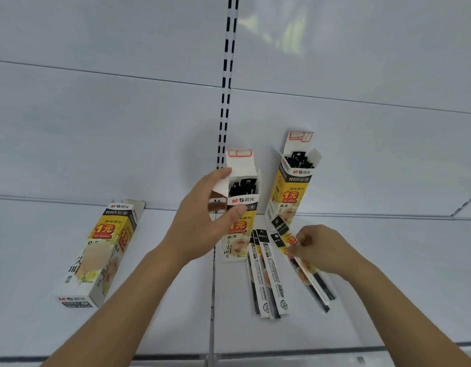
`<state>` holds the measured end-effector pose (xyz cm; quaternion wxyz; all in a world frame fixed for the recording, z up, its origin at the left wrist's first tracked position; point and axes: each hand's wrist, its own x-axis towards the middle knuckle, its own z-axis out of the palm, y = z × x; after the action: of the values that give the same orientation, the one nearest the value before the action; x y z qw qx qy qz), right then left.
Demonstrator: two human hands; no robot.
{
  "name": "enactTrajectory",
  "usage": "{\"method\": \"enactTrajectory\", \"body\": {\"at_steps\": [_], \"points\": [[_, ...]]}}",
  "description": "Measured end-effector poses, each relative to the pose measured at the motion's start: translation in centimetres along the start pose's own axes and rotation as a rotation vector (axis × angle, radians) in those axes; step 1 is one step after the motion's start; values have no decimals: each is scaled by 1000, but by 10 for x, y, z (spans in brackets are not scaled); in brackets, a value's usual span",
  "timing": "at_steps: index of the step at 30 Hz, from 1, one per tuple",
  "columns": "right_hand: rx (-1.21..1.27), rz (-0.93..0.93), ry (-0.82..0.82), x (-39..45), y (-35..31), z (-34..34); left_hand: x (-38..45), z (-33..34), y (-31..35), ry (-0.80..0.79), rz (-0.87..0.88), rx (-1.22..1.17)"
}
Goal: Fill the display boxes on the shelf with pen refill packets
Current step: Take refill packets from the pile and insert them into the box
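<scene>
Two yellow-and-white display boxes stand upright on the white shelf (149, 327) with their top flaps open and dark packets inside. My left hand (200, 221) grips the middle box (242, 205) around its upper part, thumb on the front. The right box (290, 189) leans against the back panel, untouched. My right hand (321, 247) pinches the top of a pen refill packet (312, 280) lying on the shelf. Several more refill packets (267, 274) lie flat between my hands, in front of the middle box.
A third, shut box (102, 250) lies on its side at the left of the shelf. A slotted upright (226, 83) runs up the white back panel behind the boxes. The shelf's front edge (282, 352) crosses the bottom of the view.
</scene>
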<state>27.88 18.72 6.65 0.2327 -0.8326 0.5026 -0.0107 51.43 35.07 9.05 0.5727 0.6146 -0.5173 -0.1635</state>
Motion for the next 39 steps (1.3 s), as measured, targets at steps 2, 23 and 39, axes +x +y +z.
{"method": "enactTrajectory", "body": {"at_steps": [2, 23, 39], "points": [[26, 21, 29, 1, 0, -5, 0, -1, -1, 2, -3, 5], [792, -500, 581, -69, -116, -115, -1, -11, 4, -50, -23, 85], [792, -707, 555, -47, -173, -100, -5, -10, 9, -73, 3, 147]]}}
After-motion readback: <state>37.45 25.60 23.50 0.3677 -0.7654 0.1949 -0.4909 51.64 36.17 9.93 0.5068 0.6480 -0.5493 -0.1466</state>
